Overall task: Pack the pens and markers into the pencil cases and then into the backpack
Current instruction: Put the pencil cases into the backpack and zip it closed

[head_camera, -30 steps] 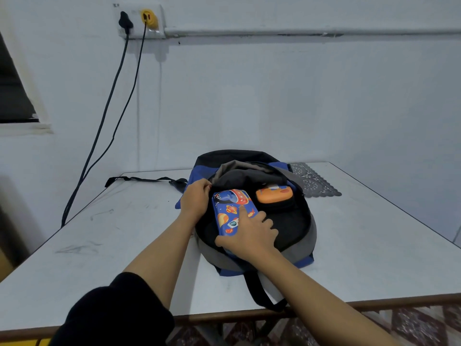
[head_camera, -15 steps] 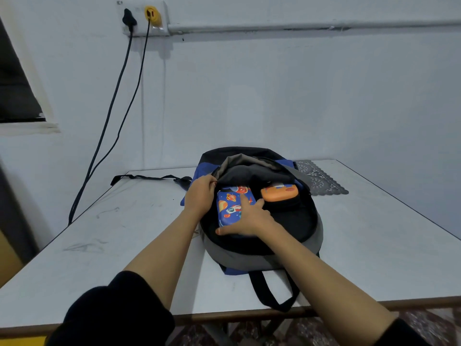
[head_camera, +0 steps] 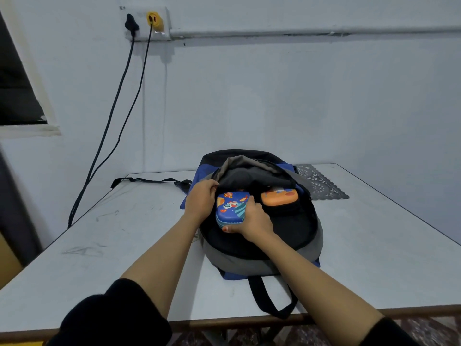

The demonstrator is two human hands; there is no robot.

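Note:
A blue, grey and black backpack (head_camera: 269, 260) lies open on the white table (head_camera: 124, 245). Inside it, on the right, sits an orange pencil case (head_camera: 279, 198). My right hand (head_camera: 252, 221) grips the near end of a blue space-print pencil case (head_camera: 230, 207), which is partly inside the opening, its far end under the upper flap. My left hand (head_camera: 200, 199) holds the left edge of the backpack's opening, keeping it spread. No loose pens or markers are in sight.
A black shoulder strap (head_camera: 149, 181) trails left from the bag, and a carry loop (head_camera: 272, 295) hangs toward the near table edge. A dark lace mat (head_camera: 319, 183) lies behind the bag on the right. Two cables (head_camera: 117, 108) drop from a wall socket.
My right hand has pushed the blue pencil case farther into the backpack; less of it shows. My left hand stays on the opening's edge. The view has shifted slightly.

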